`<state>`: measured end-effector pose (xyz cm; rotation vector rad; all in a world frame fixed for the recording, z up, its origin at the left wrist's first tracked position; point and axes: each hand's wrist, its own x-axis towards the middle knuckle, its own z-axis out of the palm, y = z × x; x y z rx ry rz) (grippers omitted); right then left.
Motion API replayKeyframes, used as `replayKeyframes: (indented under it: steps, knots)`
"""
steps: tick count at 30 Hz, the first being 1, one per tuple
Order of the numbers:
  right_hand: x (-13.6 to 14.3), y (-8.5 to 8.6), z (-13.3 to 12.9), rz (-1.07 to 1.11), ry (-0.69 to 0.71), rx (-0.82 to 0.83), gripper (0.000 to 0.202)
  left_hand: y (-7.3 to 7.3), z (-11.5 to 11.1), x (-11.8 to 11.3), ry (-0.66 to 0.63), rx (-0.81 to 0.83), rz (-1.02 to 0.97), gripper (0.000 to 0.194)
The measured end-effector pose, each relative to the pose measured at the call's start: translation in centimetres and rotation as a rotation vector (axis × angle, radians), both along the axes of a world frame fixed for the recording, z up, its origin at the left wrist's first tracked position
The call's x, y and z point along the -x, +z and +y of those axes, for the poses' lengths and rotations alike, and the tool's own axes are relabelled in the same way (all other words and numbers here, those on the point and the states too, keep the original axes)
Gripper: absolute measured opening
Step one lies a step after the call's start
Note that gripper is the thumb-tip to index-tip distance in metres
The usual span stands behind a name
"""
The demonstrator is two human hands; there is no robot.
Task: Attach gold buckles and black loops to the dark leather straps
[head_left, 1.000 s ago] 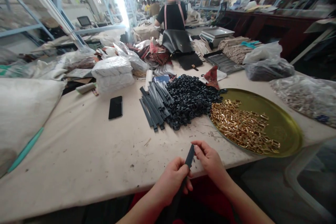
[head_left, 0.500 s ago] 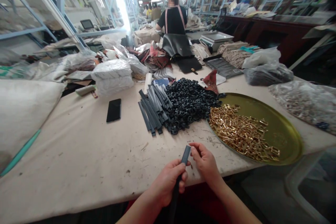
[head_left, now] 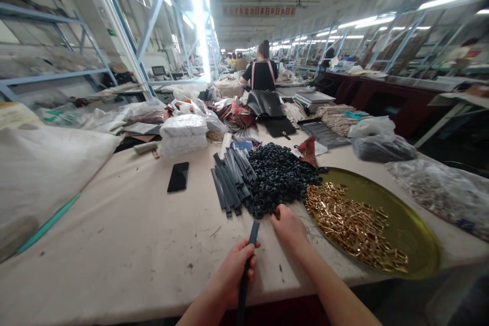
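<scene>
Firmly, the left hand [head_left: 237, 265] is closed around a dark strap [head_left: 254, 233], thumb laid along it. One end pokes up beyond the fist, slanting toward the pile, and the rest hangs below past the near edge of the table [head_left: 126, 260]. To its right, and apart from the strap, the right hand [head_left: 288, 226] reaches over the tabletop with its fingers curled at the near edge of a heap of black loops [head_left: 282, 175]; whether the fingertips pinch a loop cannot be told, since the hand's back hides them.

Against the left side of the heap lies a bunch of flat dark strips [head_left: 231, 181], with a white roll [head_left: 225, 145] at its far end. On the right, the heap touches the rim of a round brass-coloured tray [head_left: 408, 219], whose left part carries a mass of gold buckles [head_left: 351, 229]. Behind the heap sits a red scrap [head_left: 308, 150].

Well off to the left, a black phone [head_left: 178, 177] lies flat, with a plastic-wrapped white bundle [head_left: 183, 135] beyond it and a large pale sack [head_left: 49, 178] at the table's left side. Farther back are a black leather piece [head_left: 265, 105] and a person [head_left: 263, 75] in a black top with pink straps, back turned.
</scene>
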<state>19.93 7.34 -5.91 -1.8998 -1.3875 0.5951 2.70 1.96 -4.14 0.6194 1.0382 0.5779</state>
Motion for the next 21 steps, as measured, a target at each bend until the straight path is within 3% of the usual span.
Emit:
replayKeyframes:
  steps: [4,9,17,21]
  knots:
    - [-1.2,0.6,-3.0,0.12,0.078,0.086,0.009,0.2,-0.5,-0.2,-0.041,-0.065,0.063,0.029]
    - [-0.8,1.9,-6.2,0.432,0.207,0.193,0.023,0.3,-0.8,-2.0,-0.198,-0.348,0.207,0.029]
    - [0.2,2.9,-6.6,0.78,0.197,0.16,0.029,1.8,-0.6,-2.2,-0.237,-0.788,0.51,0.025]
    - [0.2,2.7,-7.0,0.833,0.188,0.115,0.041,2.3,-1.0,-1.9,-0.237,-0.867,0.548,0.026]
